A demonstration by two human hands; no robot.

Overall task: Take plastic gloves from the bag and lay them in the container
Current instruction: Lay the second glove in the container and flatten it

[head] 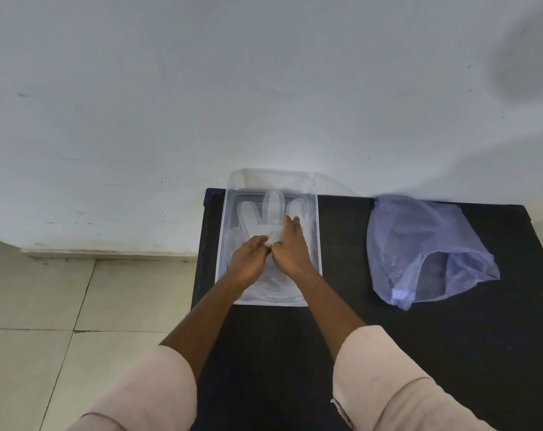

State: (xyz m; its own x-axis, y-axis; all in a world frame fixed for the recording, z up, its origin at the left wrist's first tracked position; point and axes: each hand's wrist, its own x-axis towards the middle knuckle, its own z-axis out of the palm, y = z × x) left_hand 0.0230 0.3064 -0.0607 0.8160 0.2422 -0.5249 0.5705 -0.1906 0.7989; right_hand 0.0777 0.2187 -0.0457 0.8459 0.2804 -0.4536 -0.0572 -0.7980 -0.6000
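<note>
A clear rectangular container (pixel 315 213) sits on the black table, its far end against the wall. Transparent plastic gloves (pixel 274 205) lie flat inside it, fingers pointing toward the wall. Both my hands are inside the container on top of the gloves. My left hand (pixel 250 259) is curled, its fingertips pinching a crumpled bit of glove film at the middle. My right hand (pixel 290 248) lies flat with fingers spread, pressing on the same glove. A pale purple plastic bag (pixel 419 247) lies crumpled on the table to the right of the container.
The black table (pixel 450 353) stands against a white wall (pixel 201 88). The container's clear lid (pixel 282 178) leans on the wall behind it. Tiled floor (pixel 61 306) lies to the left of the table edge.
</note>
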